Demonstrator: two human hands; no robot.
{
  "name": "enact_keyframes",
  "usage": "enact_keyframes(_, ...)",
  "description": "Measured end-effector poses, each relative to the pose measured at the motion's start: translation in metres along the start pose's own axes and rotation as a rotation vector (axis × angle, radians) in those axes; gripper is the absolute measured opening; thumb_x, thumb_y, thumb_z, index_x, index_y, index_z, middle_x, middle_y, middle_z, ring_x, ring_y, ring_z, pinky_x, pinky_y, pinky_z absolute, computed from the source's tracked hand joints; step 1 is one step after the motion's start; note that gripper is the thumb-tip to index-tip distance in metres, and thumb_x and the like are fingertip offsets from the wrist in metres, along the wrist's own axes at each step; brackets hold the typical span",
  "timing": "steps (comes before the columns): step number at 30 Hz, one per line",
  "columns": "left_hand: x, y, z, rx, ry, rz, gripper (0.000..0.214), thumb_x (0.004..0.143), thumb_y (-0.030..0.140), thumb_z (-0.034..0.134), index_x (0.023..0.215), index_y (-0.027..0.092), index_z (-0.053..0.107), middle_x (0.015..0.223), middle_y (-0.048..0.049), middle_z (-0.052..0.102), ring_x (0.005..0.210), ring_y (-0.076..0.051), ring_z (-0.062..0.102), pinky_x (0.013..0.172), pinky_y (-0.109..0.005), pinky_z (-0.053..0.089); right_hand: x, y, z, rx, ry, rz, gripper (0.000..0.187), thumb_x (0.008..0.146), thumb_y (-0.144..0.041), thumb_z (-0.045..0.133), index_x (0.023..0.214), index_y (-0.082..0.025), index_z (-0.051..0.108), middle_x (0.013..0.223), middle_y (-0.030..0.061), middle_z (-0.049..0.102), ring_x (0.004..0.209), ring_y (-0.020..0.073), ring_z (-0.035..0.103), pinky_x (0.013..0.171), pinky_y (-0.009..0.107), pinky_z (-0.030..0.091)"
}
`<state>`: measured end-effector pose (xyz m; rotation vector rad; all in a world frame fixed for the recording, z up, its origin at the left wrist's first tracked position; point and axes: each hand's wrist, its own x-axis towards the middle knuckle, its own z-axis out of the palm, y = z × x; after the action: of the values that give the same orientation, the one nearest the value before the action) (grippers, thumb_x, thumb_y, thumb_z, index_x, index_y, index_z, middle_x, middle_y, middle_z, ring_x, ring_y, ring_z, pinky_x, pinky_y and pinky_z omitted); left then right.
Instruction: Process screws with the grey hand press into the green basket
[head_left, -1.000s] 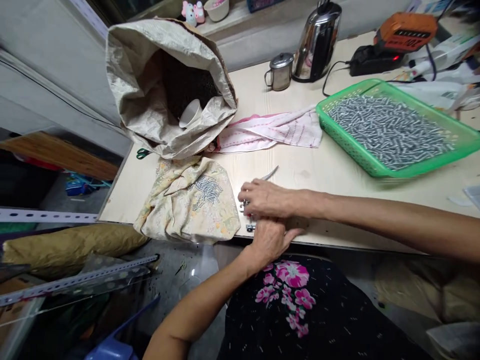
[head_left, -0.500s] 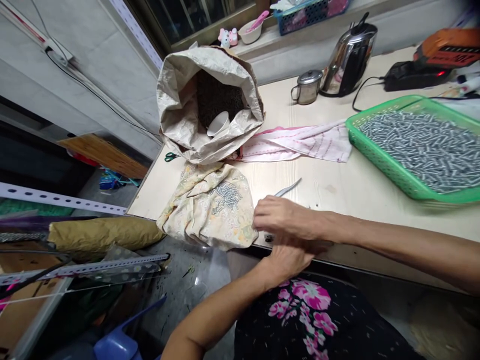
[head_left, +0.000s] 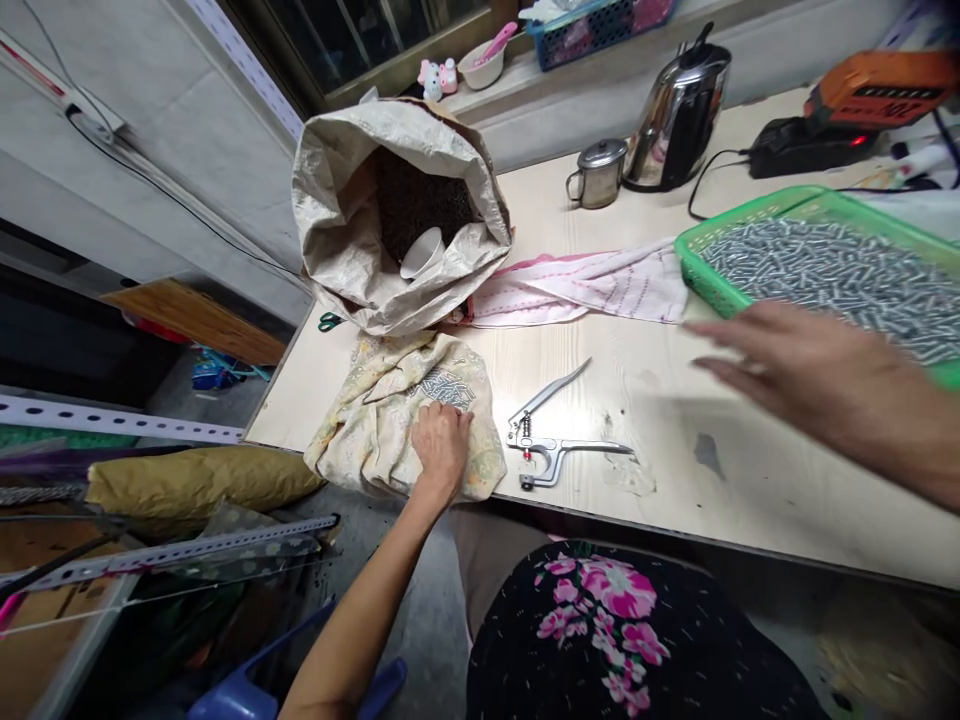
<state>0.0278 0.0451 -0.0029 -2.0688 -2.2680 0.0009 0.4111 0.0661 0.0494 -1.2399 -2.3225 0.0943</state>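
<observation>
My left hand (head_left: 441, 445) reaches down at the near edge of a small pile of short metal pins (head_left: 448, 388) on a crumpled floral cloth (head_left: 360, 425). Its fingers are curled and closed, with their tips hidden, so what they pinch does not show. Out to the right, my right hand (head_left: 810, 370) is in the air before the green basket (head_left: 712, 280), which is full of similar pins (head_left: 832, 265). That hand is blurred; its fingers stretch out apart, with nothing visible in them. Between the hands, hand pliers (head_left: 555, 450) with a spring and a red part lie open on the table.
Behind the cloth stands a large pale sack (head_left: 330, 190) of dark small pieces with a white cup (head_left: 424, 253) in it. A pink-white towel (head_left: 577, 290), a metal mug (head_left: 602, 175), a kettle (head_left: 679, 125) and a charger (head_left: 810, 148) are further back. Scissors (head_left: 328, 321) lie left.
My hands were together at the table's front edge and have parted. The left has moved left to the pins, the right has swung right towards the basket. The pliers are now uncovered.
</observation>
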Motion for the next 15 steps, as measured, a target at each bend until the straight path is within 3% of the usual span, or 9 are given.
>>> enact_keyframes(4, 0.000, -0.001, 0.000, -0.110, 0.018, 0.038, 0.014, 0.091, 0.023, 0.054, 0.084, 0.016, 0.064, 0.092, -0.0094, 0.065, 0.093, -0.025, 0.058, 0.079, -0.034, 0.043, -0.006, -0.065, 0.060, 0.164, -0.258, -0.089, 0.028, 0.101, -0.032, 0.039, 0.105, -0.019, 0.063, 0.091, 0.0086, 0.058, 0.080, 0.0210, 0.054, 0.069, 0.035, 0.043)
enact_keyframes(7, -0.002, -0.007, -0.006, -0.284, 0.026, 0.047, 0.007, 0.086, 0.018, 0.057, 0.082, 0.016, 0.062, 0.087, -0.0079, 0.065, 0.085, -0.022, 0.059, 0.076, -0.033, 0.044, -0.010, -0.082, 0.091, 0.149, -0.328, -0.116, 0.024, 0.101, -0.029, 0.040, 0.093, -0.017, 0.059, 0.089, 0.0076, 0.056, 0.080, 0.0202, 0.050, 0.070, 0.034, 0.037)
enact_keyframes(10, -0.005, -0.011, -0.016, -0.545, -0.047, -0.058, 0.007, 0.081, 0.020, 0.062, 0.085, 0.015, 0.065, 0.078, -0.0050, 0.066, 0.073, -0.019, 0.060, 0.071, -0.031, 0.046, -0.013, -0.081, 0.105, 0.100, -0.303, -0.127, 0.020, 0.100, -0.017, 0.039, 0.087, -0.017, 0.055, 0.087, 0.0065, 0.054, 0.079, 0.0197, 0.046, 0.070, 0.033, 0.032)
enact_keyframes(15, -0.021, 0.009, -0.030, -1.076, -0.339, -0.207, 0.025, 0.075, 0.031, 0.067, 0.092, 0.013, 0.067, 0.070, -0.0023, 0.067, 0.057, -0.014, 0.059, 0.058, -0.027, 0.050, -0.011, -0.078, 0.105, 0.055, -0.284, -0.162, 0.026, 0.099, -0.009, 0.035, 0.080, -0.017, 0.051, 0.081, 0.0043, 0.053, 0.073, 0.0171, 0.043, 0.068, 0.032, 0.030)
